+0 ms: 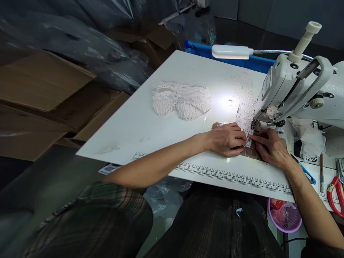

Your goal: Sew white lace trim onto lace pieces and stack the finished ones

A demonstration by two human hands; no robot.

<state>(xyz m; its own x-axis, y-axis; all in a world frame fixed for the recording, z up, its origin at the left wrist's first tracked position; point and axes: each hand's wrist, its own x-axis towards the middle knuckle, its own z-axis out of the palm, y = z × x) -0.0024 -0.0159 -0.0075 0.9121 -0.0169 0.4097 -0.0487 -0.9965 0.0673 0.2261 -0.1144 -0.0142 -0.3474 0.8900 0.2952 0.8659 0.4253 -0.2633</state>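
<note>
White lace strip [244, 121] lies flat, apparently atop brown fabric [251, 153]

The left hand [227, 139] is laid flat, palm down, right of centre, its bare forearm stretched in from the lower left. The right hand [272, 147] is set just beside it, fingers extended leftward, its forearm raised from the lower right corner.

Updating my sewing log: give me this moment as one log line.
left hand: pressing lace strip flat | right hand: fingertips on strip, beside sewing machine | lace pile: apart, on table
</note>
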